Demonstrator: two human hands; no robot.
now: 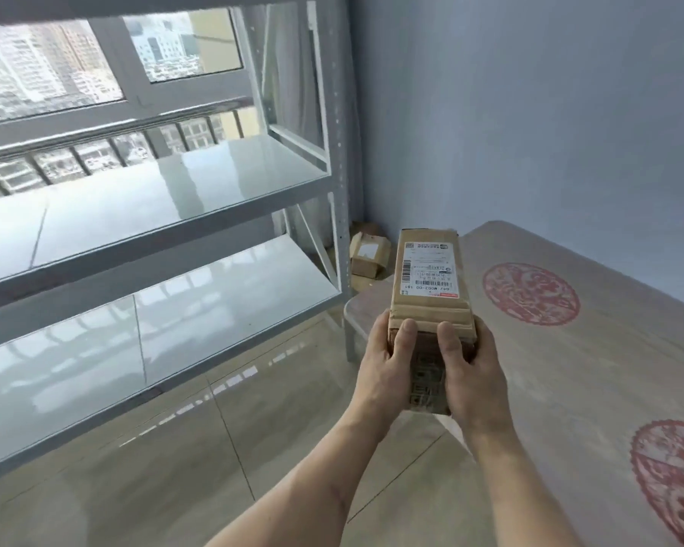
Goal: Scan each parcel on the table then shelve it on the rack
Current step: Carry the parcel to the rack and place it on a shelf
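One parcel (429, 286), label up, held above table's (569, 369) left edge; left hand (387, 367) and right hand (470, 369) both clamped on near end. Rack (338, 152): two bare shelves visible. Two boxes (368, 254) on floor by wall corner.

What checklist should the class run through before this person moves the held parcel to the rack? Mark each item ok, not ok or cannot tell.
1. Grip: left hand and right hand both clasp the near end of the cardboard parcel: ok.
2. Shipping label faces up, uncovered: ok.
3. Parcel scanned: no scanner in view: cannot tell.
4. Space on the lower shelf: bare where visible: ok.
5. Space on the upper shelf: bare where visible: ok.
6. Path from parcel to rack: nothing between them: ok.
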